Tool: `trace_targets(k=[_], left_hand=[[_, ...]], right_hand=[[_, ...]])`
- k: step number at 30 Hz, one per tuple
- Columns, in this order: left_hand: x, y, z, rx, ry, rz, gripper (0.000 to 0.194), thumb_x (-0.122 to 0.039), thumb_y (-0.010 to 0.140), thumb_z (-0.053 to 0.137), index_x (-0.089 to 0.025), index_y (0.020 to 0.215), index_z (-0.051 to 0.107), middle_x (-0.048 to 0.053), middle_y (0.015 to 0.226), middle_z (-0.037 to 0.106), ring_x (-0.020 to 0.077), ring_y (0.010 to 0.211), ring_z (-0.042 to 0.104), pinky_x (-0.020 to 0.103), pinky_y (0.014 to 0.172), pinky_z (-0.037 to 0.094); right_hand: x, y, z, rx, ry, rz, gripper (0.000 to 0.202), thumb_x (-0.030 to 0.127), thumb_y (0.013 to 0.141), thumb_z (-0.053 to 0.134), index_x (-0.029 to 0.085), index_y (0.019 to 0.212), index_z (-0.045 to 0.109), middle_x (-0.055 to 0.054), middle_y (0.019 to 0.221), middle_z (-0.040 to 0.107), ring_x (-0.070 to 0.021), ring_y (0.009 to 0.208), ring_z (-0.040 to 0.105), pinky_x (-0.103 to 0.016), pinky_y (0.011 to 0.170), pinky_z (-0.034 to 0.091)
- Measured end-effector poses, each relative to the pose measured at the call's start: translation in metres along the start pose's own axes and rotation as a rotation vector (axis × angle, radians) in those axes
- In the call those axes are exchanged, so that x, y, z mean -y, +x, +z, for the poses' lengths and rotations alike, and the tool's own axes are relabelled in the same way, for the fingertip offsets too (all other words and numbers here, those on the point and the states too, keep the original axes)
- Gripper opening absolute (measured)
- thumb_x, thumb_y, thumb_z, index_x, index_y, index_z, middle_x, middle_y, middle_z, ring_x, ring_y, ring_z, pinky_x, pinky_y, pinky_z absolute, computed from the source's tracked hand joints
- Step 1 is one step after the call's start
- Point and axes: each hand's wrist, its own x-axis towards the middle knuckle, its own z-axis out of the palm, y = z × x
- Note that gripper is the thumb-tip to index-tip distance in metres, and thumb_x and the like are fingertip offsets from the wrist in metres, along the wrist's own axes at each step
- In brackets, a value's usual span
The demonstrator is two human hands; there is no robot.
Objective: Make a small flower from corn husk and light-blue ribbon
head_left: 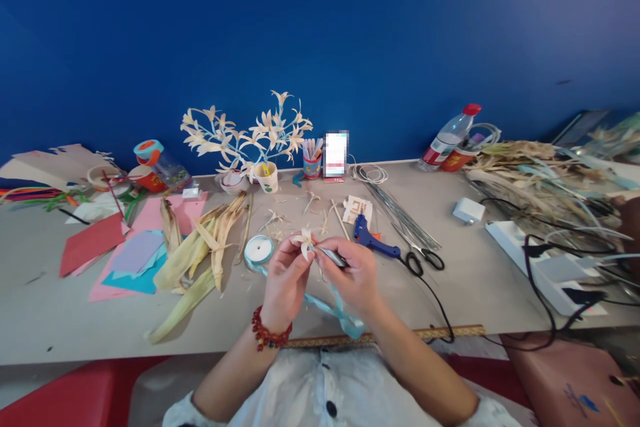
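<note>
Pinching a pale corn-husk flower (305, 240) between thumb and fingertips, my left hand (285, 270) holds it just above the tabletop (225, 323), in front of my chest. My right hand (356, 270) grasps a slim grey tool (331, 257) right beside the bloom; what kind it is, I cannot tell. The petals are spread, so I judge this head mostly shaped, but I can make out no blue stem on it like those of the flower sprays (275, 127) in the paper cup (267, 178), which look finished. Pale blue tape (353, 327) trails below my hands and its spool (259, 249) lies to their left, so wrapping seems left to do. To my right lie a blue glue gun (373, 238), scissors (431, 258) and bare wires (407, 213); farther left, whole corn husks (215, 233) look unused.
</note>
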Motion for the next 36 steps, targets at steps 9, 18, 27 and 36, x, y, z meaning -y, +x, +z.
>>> trace_targets(k=[9, 18, 27, 36], left_hand=[[-0.005, 0.005, -0.001, 0.066, 0.043, 0.027, 0.014, -0.022, 0.068, 0.079, -0.019, 0.074, 0.067, 0.001, 0.088, 0.064, 0.0128, 0.088, 0.061, 0.023, 0.083, 0.045], [-0.007, 0.006, -0.001, 0.078, 0.096, 0.074, 0.010, -0.022, 0.070, 0.078, -0.020, 0.075, 0.069, 0.000, 0.087, 0.067, 0.0133, 0.089, 0.062, 0.022, 0.081, 0.046], [-0.005, 0.009, -0.006, 0.111, 0.018, -0.020, 0.011, -0.021, 0.070, 0.078, -0.020, 0.079, 0.072, 0.002, 0.094, 0.070, 0.0158, 0.091, 0.064, 0.027, 0.085, 0.048], [-0.003, 0.010, -0.005, 0.054, -0.008, 0.004, 0.015, -0.018, 0.071, 0.077, -0.020, 0.085, 0.073, 0.003, 0.093, 0.072, 0.0139, 0.089, 0.064, 0.024, 0.084, 0.048]], right_hand=[[0.000, 0.001, -0.006, 0.065, 0.051, -0.055, 0.013, 0.025, 0.087, 0.058, 0.019, 0.084, 0.070, -0.004, 0.075, 0.072, -0.0151, 0.063, 0.064, -0.024, 0.060, 0.047], [0.006, 0.009, -0.016, 0.175, 0.093, -0.008, 0.018, 0.025, 0.088, 0.058, 0.019, 0.075, 0.069, 0.000, 0.058, 0.061, -0.0143, 0.058, 0.057, -0.024, 0.057, 0.043], [-0.005, 0.009, -0.008, 0.179, 0.539, 0.313, 0.015, 0.032, 0.080, 0.069, 0.018, 0.077, 0.073, 0.003, 0.051, 0.052, -0.0091, 0.043, 0.044, -0.022, 0.044, 0.035], [-0.003, 0.008, -0.005, 0.068, 0.467, 0.261, 0.008, 0.027, 0.079, 0.069, 0.020, 0.075, 0.069, 0.000, 0.070, 0.060, -0.0116, 0.056, 0.051, -0.024, 0.052, 0.040]])
